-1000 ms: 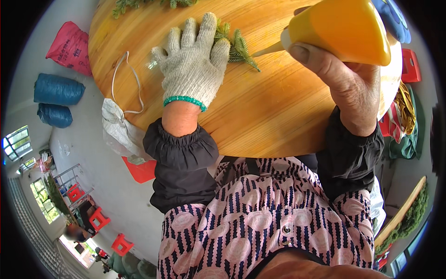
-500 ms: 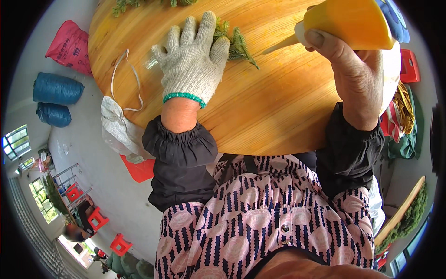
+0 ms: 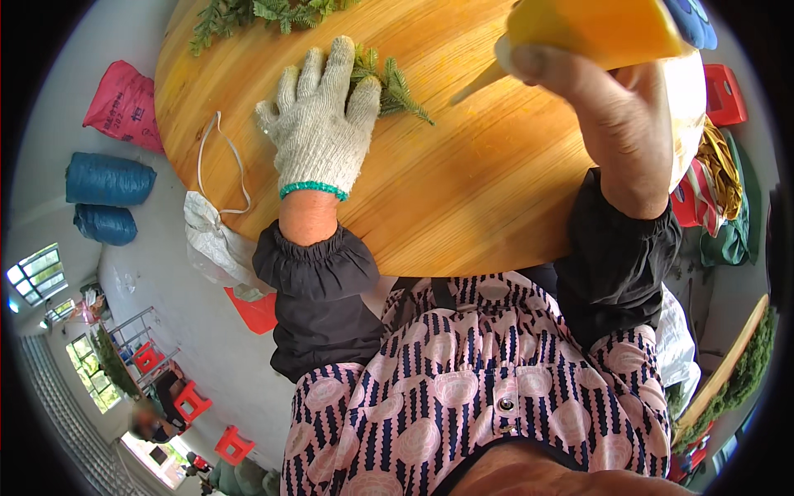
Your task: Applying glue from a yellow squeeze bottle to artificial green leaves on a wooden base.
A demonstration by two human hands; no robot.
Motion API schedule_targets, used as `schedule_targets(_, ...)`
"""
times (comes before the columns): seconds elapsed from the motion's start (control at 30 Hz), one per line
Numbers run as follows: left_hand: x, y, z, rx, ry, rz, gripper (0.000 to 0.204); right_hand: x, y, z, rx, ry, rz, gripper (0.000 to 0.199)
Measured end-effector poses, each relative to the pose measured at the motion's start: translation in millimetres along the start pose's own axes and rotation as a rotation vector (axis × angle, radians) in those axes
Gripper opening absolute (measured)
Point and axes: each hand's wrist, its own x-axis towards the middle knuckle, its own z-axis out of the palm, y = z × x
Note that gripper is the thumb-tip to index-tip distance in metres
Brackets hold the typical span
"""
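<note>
My left hand (image 3: 324, 136), in a white knitted glove with a green cuff, lies palm down on the round wooden table (image 3: 488, 182). Its fingers are spread. Beside the thumb and partly under the hand is a green conifer sprig (image 3: 401, 93); how much of it the glove covers is hidden. My bare right hand (image 3: 600, 103) grips a yellow squeeze bottle (image 3: 591, 31) above the table. The bottle is tilted, its long thin nozzle sloping down to the left, with the tip near the sprig's end but apart from it.
More green sprigs (image 3: 273, 12) lie at the table's far edge. A white bag (image 3: 211, 227) with a cord loop hangs over the left edge. Red stools (image 3: 724, 93), blue bundles (image 3: 110, 178) and a pink sack (image 3: 124, 107) stand around. A person (image 3: 153, 417) is at lower left.
The whole view has shifted, bringing more of the far sprigs in. The bottle and my right hand sit higher and further left in the picture. My left hand stays flat beside the sprig.
</note>
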Motion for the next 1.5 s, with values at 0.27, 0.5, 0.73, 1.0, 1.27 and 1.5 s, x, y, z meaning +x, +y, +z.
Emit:
schedule_targets(0.27,10,43,-20,-0.396,0.207,-0.046,0.045,4,-12,23,1.426,0.421,0.236,0.030)
schedule_targets(0.5,65,20,14,-0.609,0.402,-0.070,0.044,-5,35,44,1.533,0.416,0.500,0.020)
schedule_targets(0.73,103,-23,30,-0.020,0.329,-0.038,0.065,1,35,44,1.492,0.361,0.502,0.017)
schedule_targets(1.0,88,0,5,-0.247,0.585,-0.247,0.063,-4,67,41,1.543,0.489,0.408,0.020)
schedule_targets(1.27,106,-24,27,-0.218,0.266,-0.452,0.069,-8,84,38,1.564,0.643,0.258,0.014)
schedule_targets(1.5,34,-22,17,-0.505,0.249,-0.246,0.058,-8,102,30,1.589,0.793,0.177,0.013)
